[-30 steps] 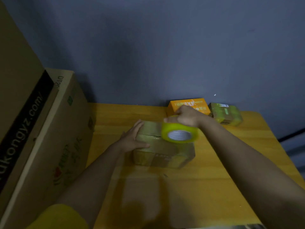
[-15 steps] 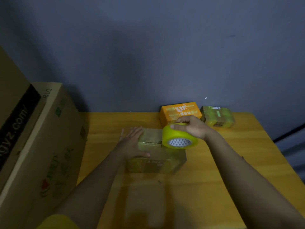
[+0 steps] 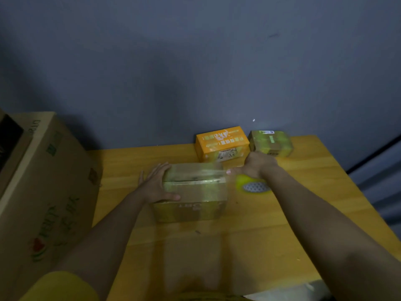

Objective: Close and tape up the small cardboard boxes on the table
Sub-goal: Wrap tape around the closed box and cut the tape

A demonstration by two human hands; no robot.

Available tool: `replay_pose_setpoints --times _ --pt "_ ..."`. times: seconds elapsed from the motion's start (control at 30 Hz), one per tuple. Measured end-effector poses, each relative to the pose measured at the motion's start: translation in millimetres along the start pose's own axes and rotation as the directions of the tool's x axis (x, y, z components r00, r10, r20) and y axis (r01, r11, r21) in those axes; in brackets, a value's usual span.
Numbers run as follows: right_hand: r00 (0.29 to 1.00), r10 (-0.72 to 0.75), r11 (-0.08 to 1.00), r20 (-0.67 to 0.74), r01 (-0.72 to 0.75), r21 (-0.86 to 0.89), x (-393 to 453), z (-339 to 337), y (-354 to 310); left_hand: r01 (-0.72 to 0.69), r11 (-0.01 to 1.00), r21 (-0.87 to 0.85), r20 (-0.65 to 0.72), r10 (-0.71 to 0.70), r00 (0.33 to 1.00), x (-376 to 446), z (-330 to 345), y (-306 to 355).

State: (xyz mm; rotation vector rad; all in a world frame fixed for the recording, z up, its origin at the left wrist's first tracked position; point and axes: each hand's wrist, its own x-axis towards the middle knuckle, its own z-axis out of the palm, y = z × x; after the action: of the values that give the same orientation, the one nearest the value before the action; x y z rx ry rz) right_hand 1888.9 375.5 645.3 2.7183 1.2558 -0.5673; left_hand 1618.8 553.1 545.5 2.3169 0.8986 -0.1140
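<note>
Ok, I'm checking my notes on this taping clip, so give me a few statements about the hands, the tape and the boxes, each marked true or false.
1. The left hand rests on the left end of the brown box. True.
2. The right hand holds the tape roll directly above the brown box. False: the roll is off the box's right side, low by the table.
3. The orange box stands behind the brown box, near the wall. True.
4. The green box is stacked on the orange box. False: it sits on the table to the orange box's right.
5. The brown box's top flaps stand open. False: they are folded down.
</note>
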Motion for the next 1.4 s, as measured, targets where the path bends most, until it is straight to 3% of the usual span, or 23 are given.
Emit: replay_pose_setpoints --times 0.47,0.67,0.77,0.87,1.0,1.1,1.23,1.3,1.4 --pt "1.000 -0.020 0.998 0.017 0.021 -0.066 26 30 7 0.020 1.000 -0.014 0.025 -0.019 0.999 -7 -1 6" --pt "0.995 0.005 0.999 0.097 -0.009 0.044 37 51 12 0.029 0.999 -0.040 0.047 -0.028 0.999 -13 2 7" --pt "0.993 -0.007 0.997 0.117 -0.001 0.071 41 55 13 0.095 0.995 0.033 0.065 -0.097 0.993 -12 5 14" --pt "0.992 -0.036 0.997 0.122 0.027 0.075 44 54 13 0.204 0.960 0.194 -0.137 -0.179 0.974 -11 20 26" --pt "0.990 -0.068 0.997 0.127 0.061 0.056 46 53 13 0.353 0.914 0.202 -0.414 -0.247 0.876 -3 44 55" --pt "0.987 -0.084 0.996 0.136 0.077 0.052 46 56 14 0.493 0.846 0.202 -0.446 -0.368 0.816 14 56 78" --pt "0.982 -0.111 0.993 0.155 0.102 0.062 51 56 15 0.554 0.814 0.175 -0.442 -0.438 0.782 25 70 84" --pt "0.978 -0.130 0.990 0.160 0.119 0.077 53 57 17 0.471 0.868 0.159 -0.399 -0.380 0.835 29 78 98" --pt "0.975 -0.144 0.986 0.168 0.127 0.111 54 59 21 0.264 0.929 0.260 -0.322 -0.174 0.931 33 85 119"
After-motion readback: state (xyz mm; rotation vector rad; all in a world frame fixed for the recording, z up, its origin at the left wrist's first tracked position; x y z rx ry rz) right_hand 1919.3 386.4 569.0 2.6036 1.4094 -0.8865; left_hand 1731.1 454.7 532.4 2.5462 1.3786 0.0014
